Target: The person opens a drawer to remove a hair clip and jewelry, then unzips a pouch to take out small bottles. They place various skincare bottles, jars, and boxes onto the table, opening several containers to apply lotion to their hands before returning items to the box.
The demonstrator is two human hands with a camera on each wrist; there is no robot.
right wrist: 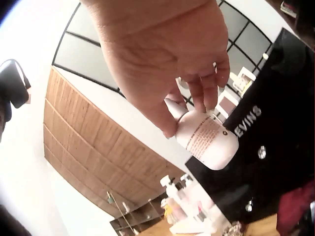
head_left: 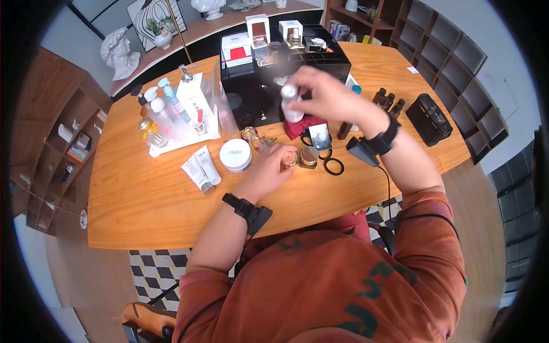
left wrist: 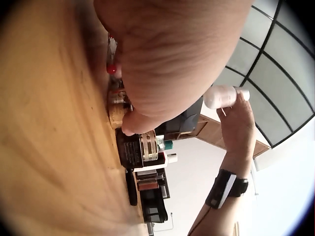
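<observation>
Above the table, in front of a glossy black cosmetics case (head_left: 251, 94), my right hand (head_left: 331, 97) pinches a small white bottle (right wrist: 209, 140) near its cap. The bottle has fine print on its side and hangs tilted in the right wrist view. My left hand (head_left: 266, 171) is low at the tabletop, its fingers around a small jar with a peach-coloured top (head_left: 290, 158). Right beside that jar stands a squarish dark jar with a gold band (left wrist: 149, 147). To the left of the hand sits a round white tub (head_left: 235, 154).
Two white tubes (head_left: 201, 168) lie at the left, before a white tray (head_left: 186, 143) of pump bottles. A dark red cloth (head_left: 301, 127), black hair ties (head_left: 334, 166) and a small packet (head_left: 320, 137) lie mid-table. Brown bottles (head_left: 388, 102) and a black bag (head_left: 429, 120) stand right.
</observation>
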